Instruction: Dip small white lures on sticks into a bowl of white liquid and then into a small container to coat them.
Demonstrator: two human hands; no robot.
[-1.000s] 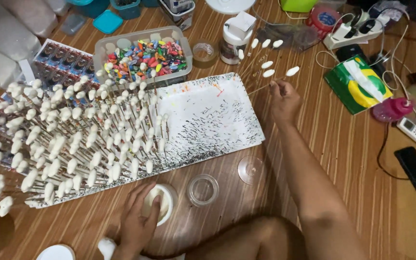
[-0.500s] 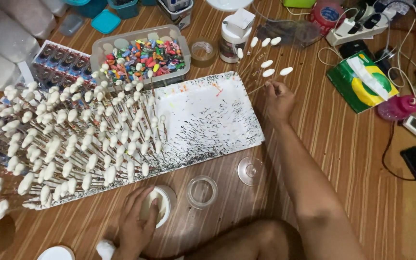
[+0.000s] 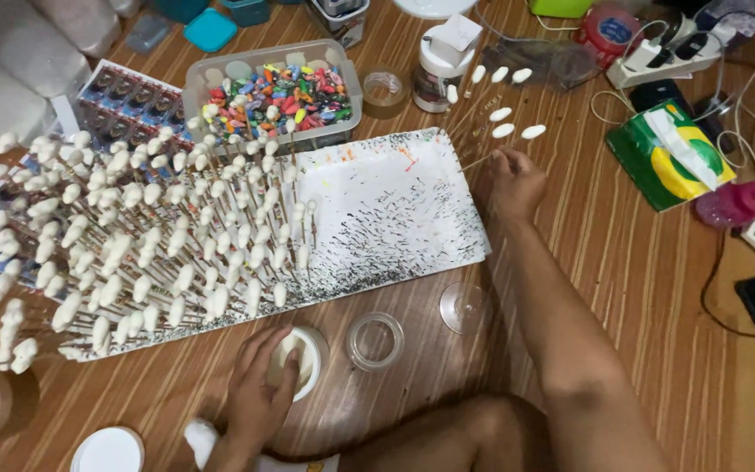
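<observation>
At the right edge of the white foam board point(image 3: 395, 210), a fan of thin sticks tipped with white oval blobs point(image 3: 502, 114) is held by the right hand point(image 3: 513, 183). The fingers point(image 3: 498, 159) are closed narrowly around the gathered lower ends of the sticks, while the tips spread out above the wooden floor point(image 3: 640, 288), just beside a white bottle point(image 3: 439, 65) and a roll of clear tape point(image 3: 384, 87).

A likely risk is judged to be that the bunched sticks slip or twist in so tight a pinch, so that the soft white tips are pressed together or smeared. A second risk is seen in the crowded forest of tipped sticks point(image 3: 133, 245) already standing on the left part of the board: a careless reach could knock neighbouring sticks over or push their heads against each other. A clear tub of coloured bits point(image 3: 273, 92) stands behind the board and could be nudged as well.

Nearer the body, the left hand point(image 3: 259, 398) is laid over a small round white dish point(image 3: 303, 358), with its fingers curled loosely over the rim; whether anything is pinched cannot be told. The dish could be tipped if weight is put on its edge. Two clear round lids point(image 3: 376, 341) lie just beside it.
</observation>
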